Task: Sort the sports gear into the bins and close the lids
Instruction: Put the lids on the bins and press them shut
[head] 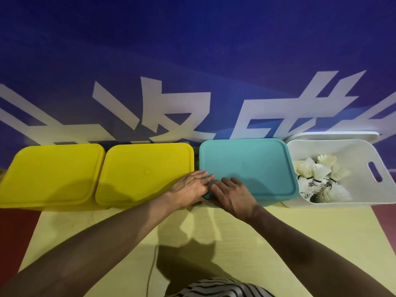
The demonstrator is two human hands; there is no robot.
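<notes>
A row of bins stands against a blue wall. Two yellow bins, far left [51, 172] and middle left [145, 170], have their lids on. A teal lid [252, 166] lies on the third bin. My left hand [190, 185] and my right hand [231, 194] rest flat on the lid's near left corner, fingers spread, pressing on it. At the far right an open white bin [364, 155] holds several white feather shuttlecocks [319, 176]. Its white lid [334, 135] leans behind it against the wall.
The bins sit at the far edge of a pale yellow mat [278, 236] on a red floor [15, 232]. The blue wall [192, 50] with large white characters rises right behind the bins. A thin cord [152, 266] runs across the mat near me.
</notes>
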